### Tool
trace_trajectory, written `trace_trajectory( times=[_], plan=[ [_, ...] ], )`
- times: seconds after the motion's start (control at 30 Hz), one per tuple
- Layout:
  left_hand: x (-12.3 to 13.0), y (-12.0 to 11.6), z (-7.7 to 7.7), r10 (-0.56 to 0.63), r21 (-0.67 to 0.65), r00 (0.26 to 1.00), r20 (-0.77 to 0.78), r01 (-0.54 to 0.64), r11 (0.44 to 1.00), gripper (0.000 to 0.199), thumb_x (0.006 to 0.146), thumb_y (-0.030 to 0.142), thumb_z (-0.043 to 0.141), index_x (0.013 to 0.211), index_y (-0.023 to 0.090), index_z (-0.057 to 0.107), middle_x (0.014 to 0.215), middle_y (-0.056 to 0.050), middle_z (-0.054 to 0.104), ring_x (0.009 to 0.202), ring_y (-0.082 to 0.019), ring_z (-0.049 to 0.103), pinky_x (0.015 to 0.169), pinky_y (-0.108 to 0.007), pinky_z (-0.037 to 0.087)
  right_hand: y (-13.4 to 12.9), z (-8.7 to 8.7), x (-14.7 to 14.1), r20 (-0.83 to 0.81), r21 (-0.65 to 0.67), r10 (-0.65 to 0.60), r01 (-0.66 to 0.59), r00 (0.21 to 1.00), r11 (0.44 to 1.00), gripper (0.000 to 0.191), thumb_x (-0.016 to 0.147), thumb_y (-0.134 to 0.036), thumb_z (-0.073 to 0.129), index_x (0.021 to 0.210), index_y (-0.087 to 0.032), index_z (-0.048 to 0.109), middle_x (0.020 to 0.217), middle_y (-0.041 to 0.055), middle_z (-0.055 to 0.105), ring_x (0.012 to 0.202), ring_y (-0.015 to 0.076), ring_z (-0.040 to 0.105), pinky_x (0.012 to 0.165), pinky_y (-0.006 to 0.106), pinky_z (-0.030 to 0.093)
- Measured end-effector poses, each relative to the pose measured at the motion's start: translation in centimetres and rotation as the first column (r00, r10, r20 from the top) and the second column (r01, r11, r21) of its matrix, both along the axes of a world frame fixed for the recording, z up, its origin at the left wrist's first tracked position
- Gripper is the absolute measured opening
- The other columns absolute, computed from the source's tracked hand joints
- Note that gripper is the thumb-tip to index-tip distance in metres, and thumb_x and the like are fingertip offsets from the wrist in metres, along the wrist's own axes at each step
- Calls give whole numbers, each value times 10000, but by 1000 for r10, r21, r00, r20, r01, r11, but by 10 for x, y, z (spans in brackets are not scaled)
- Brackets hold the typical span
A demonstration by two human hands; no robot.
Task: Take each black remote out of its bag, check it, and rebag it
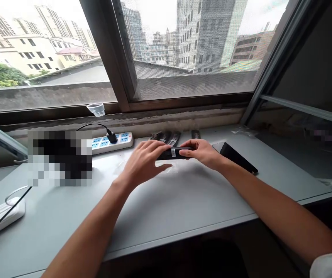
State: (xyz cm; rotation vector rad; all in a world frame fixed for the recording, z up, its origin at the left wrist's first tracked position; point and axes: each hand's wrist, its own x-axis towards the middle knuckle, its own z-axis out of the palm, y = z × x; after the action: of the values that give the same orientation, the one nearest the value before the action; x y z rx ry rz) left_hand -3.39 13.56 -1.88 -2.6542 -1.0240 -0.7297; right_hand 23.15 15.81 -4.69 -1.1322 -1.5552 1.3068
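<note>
Beneath a wide window (121,83), our grey tabletop (183,204) carries a white power strip (125,141) and, farther right, several dark packets (174,138); in front of those packets, just above the surface, is a black device (168,155), its right end pinched in our right grip (200,153); our left grip (144,160) is spread, fingers over the device's left end, thumb apart.

The left hand (141,164) arches with thumb (163,167) spread apart while the right hand (203,153) curls in a pinch.
</note>
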Motion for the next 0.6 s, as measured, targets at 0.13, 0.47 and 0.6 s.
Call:
trace_trajectory(
  times=[0.13, 0.47, 0.6],
  plan=[
    [7, -1, -6, -32, -3, 999, -35, 32, 999, 412, 1006, 411, 679, 1381, 243, 646, 1287, -82, 722, 1185, -284, 645, 1028, -449, 503, -4, 1, -3, 23, 25, 62, -62, 998, 998, 433, 773, -484, 895, 1073, -192, 787, 948, 52, 771, 854, 191, 697, 797, 322, 565],
    [2, -1, -3, 119, -24, 988, -94, -122, 992, 414, 994, 454, 673, 1324, 205, 697, 1198, -112, 746, 1135, -323, 647, 973, -495, 526, -4, 4, 3, 329, 236, -55, -26, 943, 971, 447, 828, -597, 802, 1076, -225, 796, 933, 39, 758, 716, 178, 646, 650, 325, 503],
    [-6, 2, -1, 194, -36, 975, -111, -199, 979, 392, 995, 457, 660, 1280, 194, 717, 1195, -117, 753, 1128, -331, 648, 968, -508, 524, 2, 1, 10, 307, 280, -94, 5, 947, 960, 385, 848, -560, 795, 1052, -233, 785, 850, 27, 747, 747, 195, 671, 684, 329, 516]
  ],
)
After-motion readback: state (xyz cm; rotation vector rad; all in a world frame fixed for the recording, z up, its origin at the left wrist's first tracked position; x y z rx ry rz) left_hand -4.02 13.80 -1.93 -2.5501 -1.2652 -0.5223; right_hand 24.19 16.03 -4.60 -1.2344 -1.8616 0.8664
